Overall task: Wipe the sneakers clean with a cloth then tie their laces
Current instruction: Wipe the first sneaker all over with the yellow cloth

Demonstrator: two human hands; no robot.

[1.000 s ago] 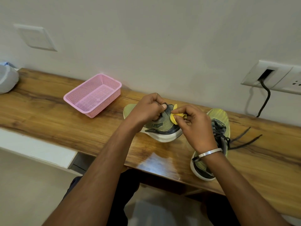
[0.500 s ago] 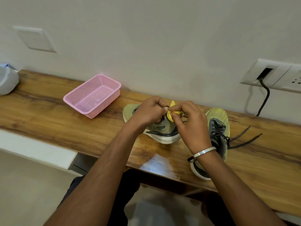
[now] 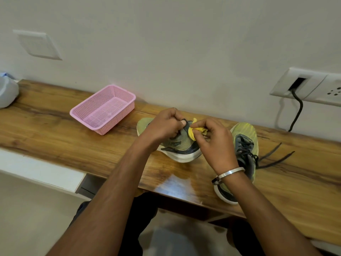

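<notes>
Two yellow-green and grey sneakers stand on the wooden desk point(image 3: 55, 137). The left sneaker point(image 3: 181, 145) lies across the desk with its white sole toward me. My left hand point(image 3: 164, 126) grips its collar, thumb on the dark rim. My right hand point(image 3: 215, 143) pinches a small yellow cloth point(image 3: 196, 130) against the heel end of that shoe. The right sneaker point(image 3: 244, 145) points away from me, partly hidden by my right wrist, with its dark laces point(image 3: 273, 156) loose on the desk.
An empty pink mesh basket point(image 3: 103, 109) sits at the back left of the desk. A white wall socket point(image 3: 304, 85) with a black cable point(image 3: 297, 113) is at the right. A pale bag-like object point(image 3: 7, 91) lies at the far left edge.
My right hand has shifted the yellow cloth slightly up along the heel collar of the left sneaker. My left hand keeps its grip on the shoe.
</notes>
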